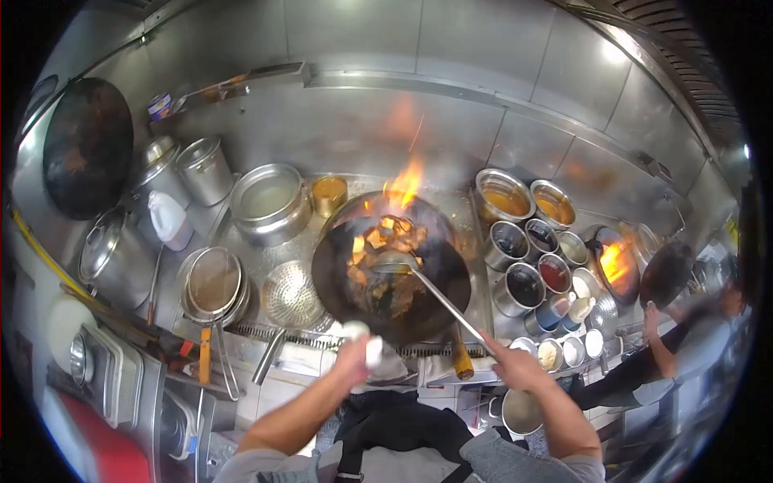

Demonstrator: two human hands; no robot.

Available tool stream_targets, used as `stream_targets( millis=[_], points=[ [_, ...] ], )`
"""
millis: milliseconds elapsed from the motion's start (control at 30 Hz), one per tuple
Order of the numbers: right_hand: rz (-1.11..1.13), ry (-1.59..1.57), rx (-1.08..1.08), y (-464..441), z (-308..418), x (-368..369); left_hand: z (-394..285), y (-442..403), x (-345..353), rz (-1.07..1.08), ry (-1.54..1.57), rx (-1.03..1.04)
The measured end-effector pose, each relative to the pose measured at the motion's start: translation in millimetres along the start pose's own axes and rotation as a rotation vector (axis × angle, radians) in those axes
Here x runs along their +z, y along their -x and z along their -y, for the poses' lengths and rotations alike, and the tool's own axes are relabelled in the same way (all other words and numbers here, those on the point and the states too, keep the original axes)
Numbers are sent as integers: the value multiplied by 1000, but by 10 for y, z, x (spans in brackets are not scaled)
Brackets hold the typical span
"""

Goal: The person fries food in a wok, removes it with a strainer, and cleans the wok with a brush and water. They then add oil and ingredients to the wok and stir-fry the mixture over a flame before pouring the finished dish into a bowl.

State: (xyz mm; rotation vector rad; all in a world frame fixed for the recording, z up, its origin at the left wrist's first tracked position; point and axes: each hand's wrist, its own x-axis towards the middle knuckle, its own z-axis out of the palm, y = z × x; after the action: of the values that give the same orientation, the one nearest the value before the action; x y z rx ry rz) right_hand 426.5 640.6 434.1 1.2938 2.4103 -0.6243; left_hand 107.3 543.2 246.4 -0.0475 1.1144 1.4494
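A dark wok (443, 278) sits tilted over the burner, with browned chunks of food (394, 233) tossed up at its far side and flames behind them. My left hand (351, 362) is closed around a white cloth (373, 351) at the wok's near left edge; the wok's grip under the cloth is hidden. In my right hand (515, 364) is the long metal handle of a ladle (396, 262), whose bowl is inside the wok by the food. A yellow wooden handle (461, 361) sticks out below the wok's near rim.
Left of the wok are a perforated strainer (291, 294), a large pot (270, 205) and a mesh sieve (214, 280). Several sauce containers (519, 288) stand at the right. Beyond them, another person's hand (651, 320) is near a second wok (667, 270) and flame.
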Motion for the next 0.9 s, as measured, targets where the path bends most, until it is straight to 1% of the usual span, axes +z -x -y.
stream_targets(
  millis=[67, 100, 133, 167, 200, 267, 300, 333, 367, 400, 433, 467, 500, 533, 567, 600, 667, 700, 767, 800, 867, 900],
  points=[
    [14, -69, -106, 200, -159, -75, -517, -49, 373, 24, -42, -117],
    [12, -59, -107, 194, -124, -125, -582, -79, 548, -7, -64, -93],
    [79, -59, -89, 160, -78, -192, -614, -96, 681, -36, -93, -65],
    [145, -65, -66, 141, -39, -214, -580, -280, 665, -6, -116, -62],
    [133, -70, -59, -5, -22, -116, -520, -431, 601, 4, -125, -59],
    [-27, 139, -32, -375, 40, 176, -277, -604, 438, 21, -141, 31],
    [-32, 143, -24, -367, 156, 174, -42, -792, 146, 107, -143, 73],
    [-55, 163, 40, -385, 301, 152, 121, -680, 45, 52, -81, 129],
    [-80, 178, 103, -410, 379, 126, 264, -637, -168, 95, -133, 113],
    [-88, 173, 107, -385, 307, 164, 342, -367, -217, 136, -66, 100],
    [-153, 155, -3, -327, 147, 239, 552, -515, -502, 137, -169, 100],
    [-217, 139, -113, -269, 61, 220, 467, -237, -386, 122, -194, 102],
    [-211, 141, -111, -188, -22, 146, 290, -87, -219, 142, -82, 75],
    [-103, 72, -81, -2, 4, -14, 70, -33, -60, 152, 31, 43],
    [10, 2, -52, 106, -5, -81, -187, -146, 84, 113, 31, -4],
    [16, -41, -94, 118, -95, -73, -439, -279, 246, 81, 30, -45],
    [-4, 19, -77, -12, -67, -63, -618, -349, 512, 16, -226, -46],
    [-6, 12, -70, -166, -70, 10, -534, -414, 442, 20, -234, -51],
    [-97, 183, 63, -492, -68, 128, -204, -732, 137, 66, -293, 58],
    [-102, 173, 70, -494, -43, 95, 37, -778, -43, 56, -221, 142],
    [-181, 233, 121, -471, 11, 32, 107, -119, -29, -24, -188, 65],
    [-196, 284, 66, -349, -11, -55, 206, -76, -192, 59, -234, 85]
  ],
)
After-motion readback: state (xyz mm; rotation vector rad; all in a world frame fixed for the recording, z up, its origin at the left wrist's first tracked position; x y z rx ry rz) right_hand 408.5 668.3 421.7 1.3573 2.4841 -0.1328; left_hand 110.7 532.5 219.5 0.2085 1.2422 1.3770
